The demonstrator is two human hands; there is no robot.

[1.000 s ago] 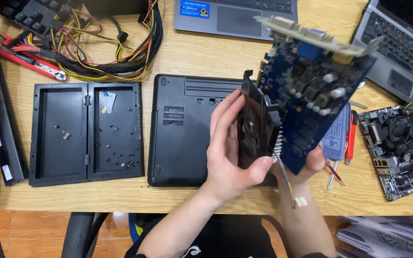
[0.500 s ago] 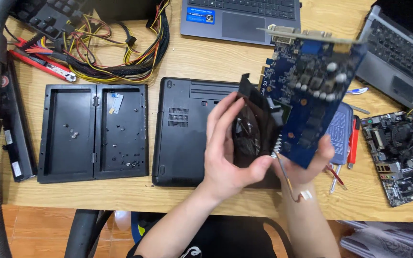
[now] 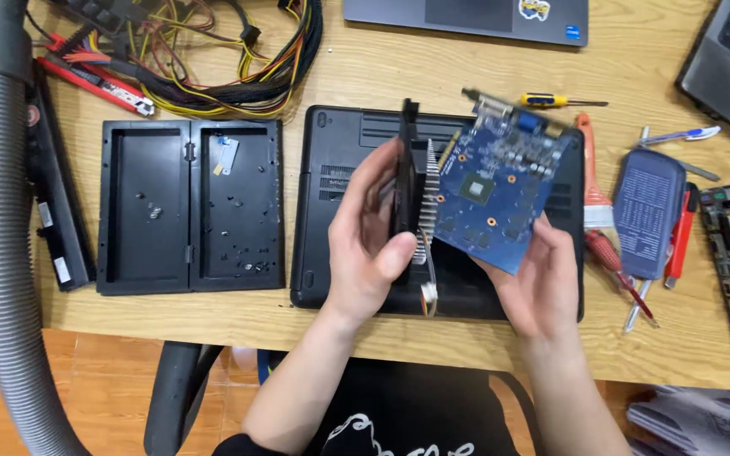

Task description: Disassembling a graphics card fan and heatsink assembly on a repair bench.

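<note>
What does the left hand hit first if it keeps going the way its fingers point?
The left hand points up and away, gripping the black fan and heatsink. Beyond it, the first thing in line looks like the far edge of the upturned black laptop, then bare wooden table. Depth is unclear; the hand is raised.

A small yellow sticker and a blue rectangular label sit on the grey laptop at the top edge. White labels mark the long black battery at left.
</note>
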